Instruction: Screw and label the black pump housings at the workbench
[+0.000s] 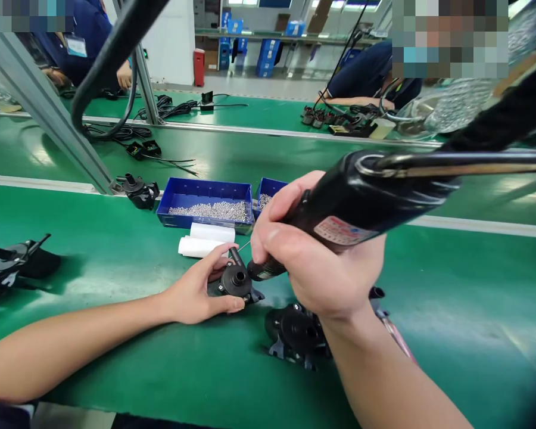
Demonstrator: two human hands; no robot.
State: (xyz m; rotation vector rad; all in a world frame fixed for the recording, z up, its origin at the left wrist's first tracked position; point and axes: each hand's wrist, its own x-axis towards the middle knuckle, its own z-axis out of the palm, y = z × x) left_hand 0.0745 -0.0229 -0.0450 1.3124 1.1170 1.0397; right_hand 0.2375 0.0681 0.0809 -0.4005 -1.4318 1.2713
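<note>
My left hand rests on the green bench and grips a small black plastic pump housing, holding it steady. My right hand is wrapped around a black electric screwdriver, its tip pointing down at the housing's top edge. The screwdriver's cable runs off to the right. A second black pump housing lies just in front of my right wrist, partly hidden by it.
Two blue trays of small silver screws stand behind the work. White rolls lie beside them. More black housings sit at the left and by the frame post. Other people work across the conveyor.
</note>
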